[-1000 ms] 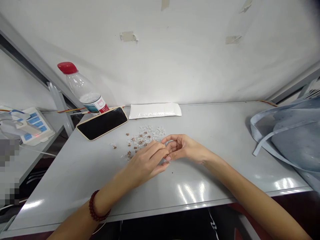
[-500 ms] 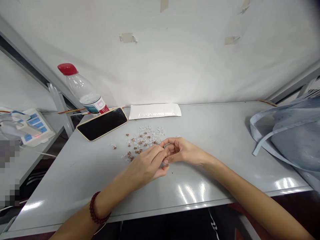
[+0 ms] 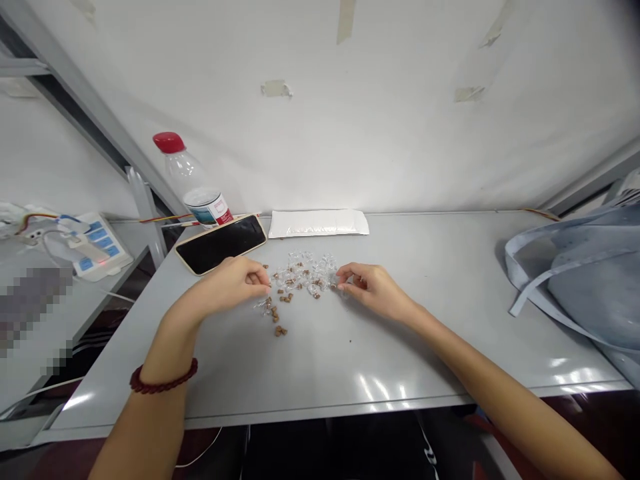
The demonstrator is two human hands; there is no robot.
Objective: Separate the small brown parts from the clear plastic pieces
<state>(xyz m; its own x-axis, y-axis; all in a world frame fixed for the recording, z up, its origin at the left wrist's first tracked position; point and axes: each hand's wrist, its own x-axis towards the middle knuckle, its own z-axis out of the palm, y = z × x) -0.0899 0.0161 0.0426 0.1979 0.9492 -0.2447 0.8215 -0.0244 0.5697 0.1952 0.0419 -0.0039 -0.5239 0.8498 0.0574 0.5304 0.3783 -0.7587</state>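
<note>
A loose heap of tiny clear bottles point(image 3: 300, 259) and small brown corks point(image 3: 281, 331) lies on the grey table point(image 3: 310, 373); some bottles have corks in them. At the left side of the heap is my left hand point(image 3: 237, 283), its thumb and fingers pinched together. What sits in that pinch is too small to make out. My right hand point(image 3: 373, 288) is at the heap's right edge, thumb and forefinger closed beside a bottle with brown at its end. Whether the fingertips grip that bottle is unclear.
A phone point(image 3: 220, 245) leans before a red-capped bottle point(image 3: 205, 203) at the back left. A white packet point(image 3: 319, 223) lies along the wall. On the right rests a pale blue bag point(image 3: 585, 280) with a strap. A power strip point(image 3: 103, 247) stands far left.
My hands were together in front of the heap and have parted. The left one moved left and away from me; the right one stays near the heap's right edge. The view shifted slightly.
</note>
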